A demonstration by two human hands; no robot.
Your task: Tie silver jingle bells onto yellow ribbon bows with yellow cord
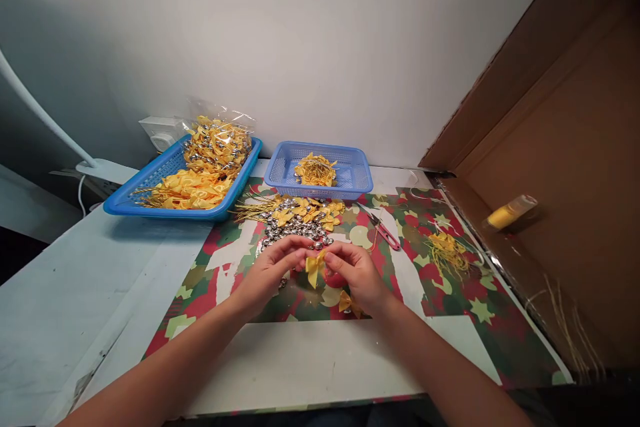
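Both my hands meet over the patterned mat (450,307). A small yellow ribbon bow (315,267) hangs between them, pinched by the fingertips of my left hand (273,273) and my right hand (357,273). Another yellow bow (346,302) lies on the mat just under my right wrist. Right behind my fingers sits a pile of small silver bells (293,227) mixed with yellow bows and gold cords (310,210).
A big blue tray (125,203) at the back left holds many yellow bows and a clear bag of them. A smaller blue basket (357,177) holds gold cords. Red-handled snips (385,232) lie right of the pile. Cord scraps (447,250) and a yellow thread spool (507,213) sit by the cardboard wall.
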